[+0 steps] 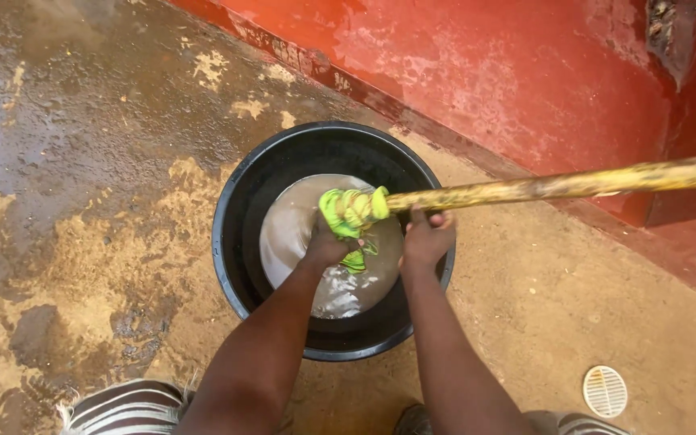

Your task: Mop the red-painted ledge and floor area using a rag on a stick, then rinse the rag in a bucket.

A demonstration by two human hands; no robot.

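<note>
A black bucket (239, 205) stands on the wet floor, holding murky grey water (287, 229). Over it, my left hand (325, 244) grips the bright green cloth mop head (354, 211), which is twisted tight, with strands hanging toward the water. My right hand (426, 240) is closed around the yellowish wooden mop handle (557, 186) just behind the cloth. The handle runs off to the right edge of the view.
A red wall (525, 72) with a raised base runs diagonally behind the bucket. The concrete floor (82, 161) is wet and patchy. A round white drain cover (605, 391) sits at the lower right. Striped fabric (122, 407) shows at the bottom.
</note>
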